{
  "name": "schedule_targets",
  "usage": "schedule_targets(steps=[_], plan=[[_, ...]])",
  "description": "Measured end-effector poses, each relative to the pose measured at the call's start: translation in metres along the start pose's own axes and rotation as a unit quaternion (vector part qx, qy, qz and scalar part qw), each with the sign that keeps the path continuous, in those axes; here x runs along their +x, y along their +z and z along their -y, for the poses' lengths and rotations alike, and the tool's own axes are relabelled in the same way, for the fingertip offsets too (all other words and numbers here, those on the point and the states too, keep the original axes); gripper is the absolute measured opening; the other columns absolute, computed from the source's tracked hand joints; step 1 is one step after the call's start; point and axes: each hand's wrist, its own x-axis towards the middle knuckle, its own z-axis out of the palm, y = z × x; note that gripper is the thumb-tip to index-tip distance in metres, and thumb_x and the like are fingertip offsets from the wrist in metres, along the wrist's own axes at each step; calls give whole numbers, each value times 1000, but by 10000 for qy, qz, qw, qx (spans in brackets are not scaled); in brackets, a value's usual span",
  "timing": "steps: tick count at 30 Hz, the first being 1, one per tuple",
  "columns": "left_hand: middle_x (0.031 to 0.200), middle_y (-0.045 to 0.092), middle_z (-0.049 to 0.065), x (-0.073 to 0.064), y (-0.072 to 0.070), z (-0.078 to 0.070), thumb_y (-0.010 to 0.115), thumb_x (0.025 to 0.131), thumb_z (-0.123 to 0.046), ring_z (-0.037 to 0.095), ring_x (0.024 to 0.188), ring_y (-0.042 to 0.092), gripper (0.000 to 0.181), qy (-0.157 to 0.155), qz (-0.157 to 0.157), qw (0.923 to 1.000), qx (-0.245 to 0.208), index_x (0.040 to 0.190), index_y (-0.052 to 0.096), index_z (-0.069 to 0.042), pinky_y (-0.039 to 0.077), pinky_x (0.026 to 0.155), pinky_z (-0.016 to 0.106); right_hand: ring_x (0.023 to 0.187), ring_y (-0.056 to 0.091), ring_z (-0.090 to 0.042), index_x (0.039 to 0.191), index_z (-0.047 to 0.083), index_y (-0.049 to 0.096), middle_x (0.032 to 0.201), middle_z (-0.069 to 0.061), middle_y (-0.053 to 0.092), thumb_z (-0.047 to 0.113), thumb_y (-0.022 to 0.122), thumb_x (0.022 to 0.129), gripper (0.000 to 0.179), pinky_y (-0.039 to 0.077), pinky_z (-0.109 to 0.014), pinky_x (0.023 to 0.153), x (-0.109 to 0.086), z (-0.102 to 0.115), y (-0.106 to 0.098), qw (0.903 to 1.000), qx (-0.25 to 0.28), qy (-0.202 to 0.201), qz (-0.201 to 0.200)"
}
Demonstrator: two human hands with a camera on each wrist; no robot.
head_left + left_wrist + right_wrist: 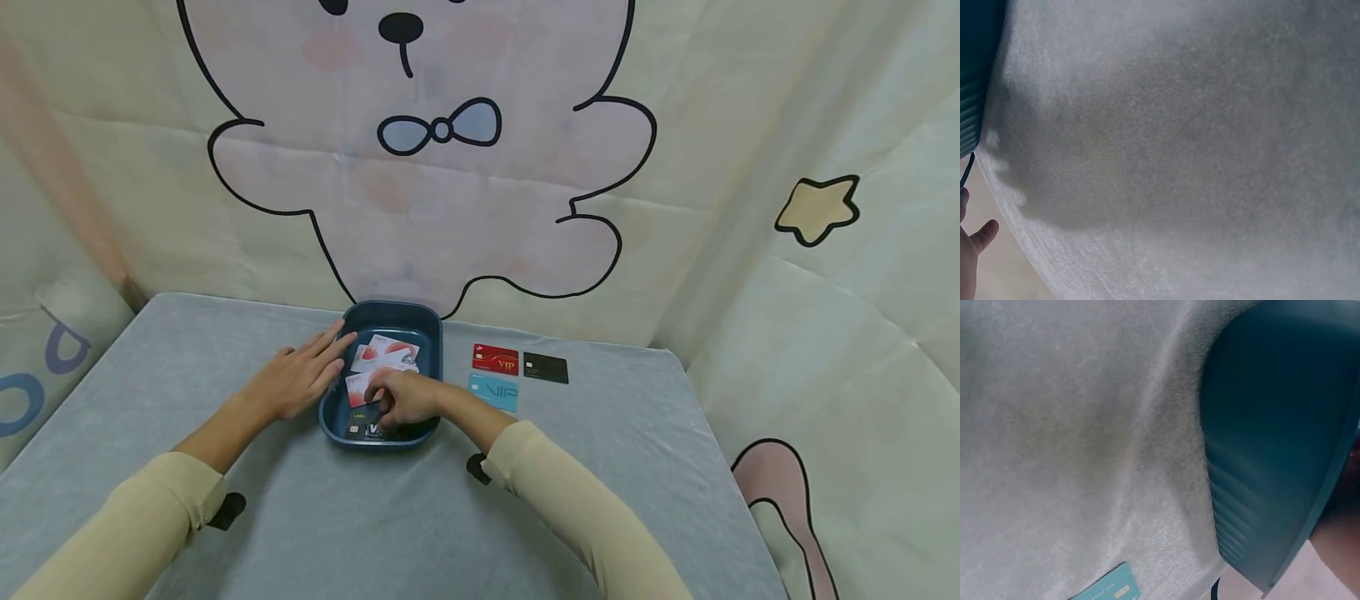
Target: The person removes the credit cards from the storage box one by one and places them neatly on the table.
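A dark blue tray [430, 354] stands near the table's back edge. Several white cards with pinkish-red patterns [382, 358] lie overlapping in it, with a black card [360, 427] toward its front. My left hand [296, 379] lies along the tray's left rim, fingers straight. My right hand [408, 398] reaches in over the right side, fingers bent down at the lowest white card and the black card. Whether it pinches a card I cannot tell. In the right wrist view the tray wall [1272, 425] hides most of that hand.
Right of the tray lie a red VIP card [495, 359], a black card [546, 367] and a light blue VIP card [492, 392]. A grey cloth [360, 525] covers the table. Behind it hangs a cream curtain [712, 167] with cartoon drawings.
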Motion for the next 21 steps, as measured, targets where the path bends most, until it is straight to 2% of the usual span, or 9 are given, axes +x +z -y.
schedule_targets(steps=[10,16,21], plan=[[165,14,15,1,1,0,36,107,-33,41,146,27,54,-30,-11,10000,-32,158,29,-13,34,100,73,82,57,-8,125,5,63,93,-1,62,2,70,91,35,48,-14,75,0,1,-2,9997,-106,-173,-116],[166,13,15,1,1,0,35,108,-33,40,147,26,54,-13,-32,10000,-56,158,29,-14,34,100,72,76,53,-8,113,4,67,84,0,58,-1,71,89,25,45,-15,70,-1,3,-2,9988,-195,-346,-282],[166,14,14,0,0,0,36,108,-32,40,147,26,54,-16,-28,10000,-56,158,29,-14,35,101,71,74,53,-8,107,4,67,83,0,58,-1,69,90,18,45,-15,69,-2,3,-2,9981,-197,-483,-321]])
